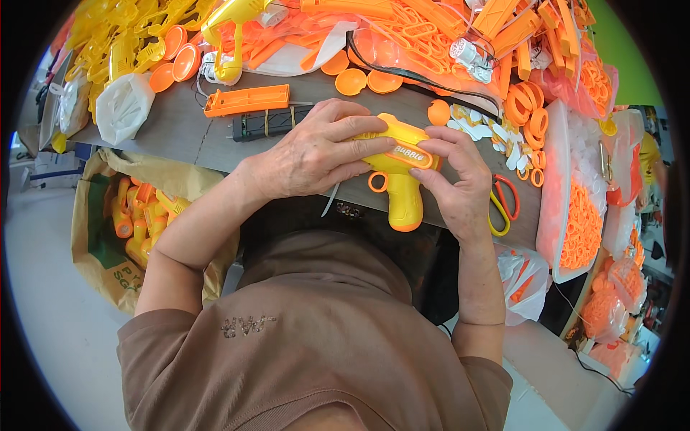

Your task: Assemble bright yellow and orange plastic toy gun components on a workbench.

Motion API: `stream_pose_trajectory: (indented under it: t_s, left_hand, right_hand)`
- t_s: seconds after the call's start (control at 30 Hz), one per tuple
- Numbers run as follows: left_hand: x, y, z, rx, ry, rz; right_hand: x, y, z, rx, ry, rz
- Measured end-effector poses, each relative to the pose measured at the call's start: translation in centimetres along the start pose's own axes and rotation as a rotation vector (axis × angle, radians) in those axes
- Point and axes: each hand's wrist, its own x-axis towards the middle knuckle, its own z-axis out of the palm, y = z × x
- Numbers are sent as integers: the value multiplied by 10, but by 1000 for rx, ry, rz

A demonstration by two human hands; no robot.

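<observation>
Both hands hold a yellow toy gun point(405, 194) over the front edge of the table, its handle pointing down toward me. My left hand point(323, 147) wraps its fingers over the gun's left part, and some of the body is hidden beneath them. At the right end, my right hand point(460, 179) pinches the gun between thumb and fingers, beside an orange oval plate point(411, 155) on its side. An orange ring point(377, 182) shows by the handle, under my left fingers. Left of the hands lie an orange rectangular part point(246, 100) and a dark block point(260, 123) with bands around it.
Heaped yellow shells point(136, 43) and orange parts point(424, 32) line the back of the table. Scissors point(503, 205) lie right of my right hand, near a clear bin of orange rings point(581, 226). A paper bag of toy guns point(97, 237) stands at lower left.
</observation>
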Motion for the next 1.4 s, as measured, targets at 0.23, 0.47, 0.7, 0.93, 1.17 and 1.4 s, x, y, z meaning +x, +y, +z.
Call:
stream_pose_trajectory:
  t_s: [0.23, 0.47, 0.7, 0.93, 1.17, 1.4]
  left_hand:
    - [4, 6, -2, 51, -38, -3]
    - [3, 8, -3, 74, -59, -10]
    - [0, 10, 2, 68, -32, -23]
    - [1, 10, 4, 82, -8, -22]
    - [13, 13, 0, 81, 97, -138]
    - [13, 21, -7, 6, 92, -159]
  right_hand:
    - [-3, 3, 11, 62, 23, 14]
    - [-4, 13, 12, 276, -26, 96]
    - [-8, 27, 26, 423, 56, 102]
    - [-5, 25, 33, 931, 121, 277]
    - [-10, 25, 40, 751, 176, 166]
    - [-18, 10, 8, 805, 17, 277]
